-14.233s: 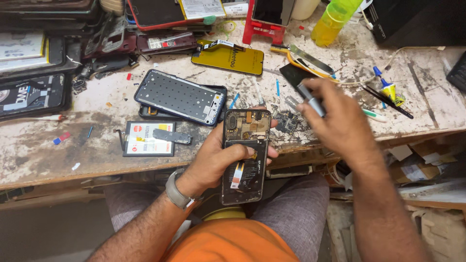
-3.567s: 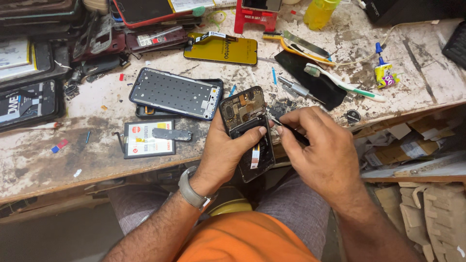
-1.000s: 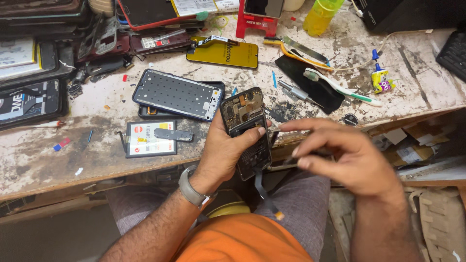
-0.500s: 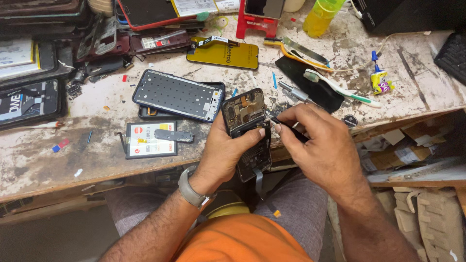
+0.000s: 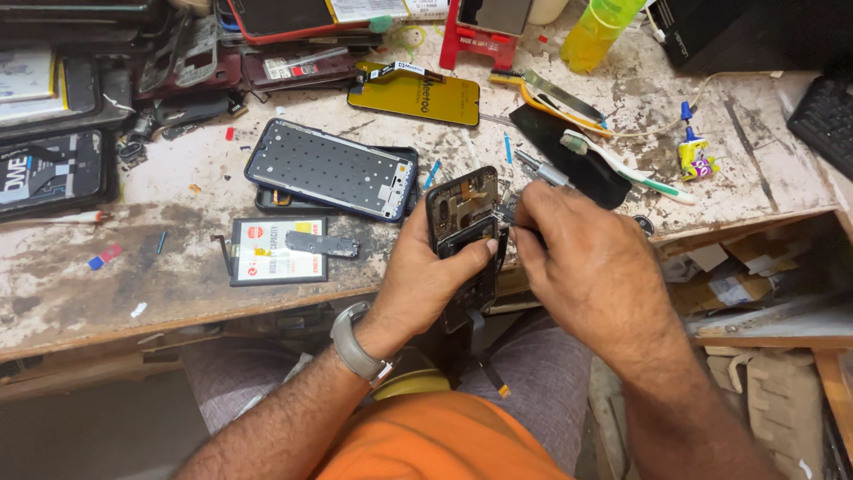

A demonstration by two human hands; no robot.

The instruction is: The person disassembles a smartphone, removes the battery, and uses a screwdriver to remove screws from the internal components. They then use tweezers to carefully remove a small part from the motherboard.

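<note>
My left hand (image 5: pixel 425 276) grips an opened black phone body (image 5: pixel 464 213) from below and holds it above the front edge of the workbench (image 5: pixel 178 293). A ribbon cable (image 5: pixel 484 356) hangs down from the phone over my lap. My right hand (image 5: pixel 593 267) is closed around a thin dark tool, its fingertips pressed at the phone's right edge; the tool's tip is mostly hidden by my fingers. A grey wristband sits on my left wrist.
A phone frame with a dotted metal plate (image 5: pixel 330 169) and a flat battery (image 5: pixel 278 252) lie left of my hands. A yellow screen part (image 5: pixel 416 92), a toothbrush (image 5: pixel 626 169) on a black panel, tweezers, a yellow bottle (image 5: pixel 600 27) and stacked phones lie further back.
A second ago my right hand was out to the right of the phone. It has come back and now sits closed against the phone's right edge. My left hand holds steady.
</note>
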